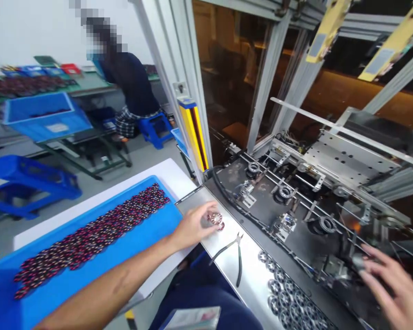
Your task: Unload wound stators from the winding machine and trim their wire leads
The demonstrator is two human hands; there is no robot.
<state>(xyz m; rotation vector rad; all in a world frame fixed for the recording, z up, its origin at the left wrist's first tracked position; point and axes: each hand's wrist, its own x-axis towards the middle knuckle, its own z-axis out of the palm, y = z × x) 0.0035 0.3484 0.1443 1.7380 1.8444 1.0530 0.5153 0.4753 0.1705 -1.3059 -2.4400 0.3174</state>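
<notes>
Wire cutters lie on the steel desk, jaws spread, and serve as the landmark. Just beyond them and to their left, the left hand is partly closed, thumb and forefinger pinched about copper-wound rings. A small bare patch of steel separates those rings from the cutters' tips. Well to the cutters' right, the right hand reaches over the machine, fingers parted around a blurred grey piece; whether it grips that I cannot tell. Near the cutters on the right, metal cores crowd toward the machine-side edge, leaving a bare strip between. Beyond the cutters, a black cable runs alongside that edge. Left of the cutters, a blue tray holds dark-and-red wound parts, with open tray floor along its near side.
</notes>
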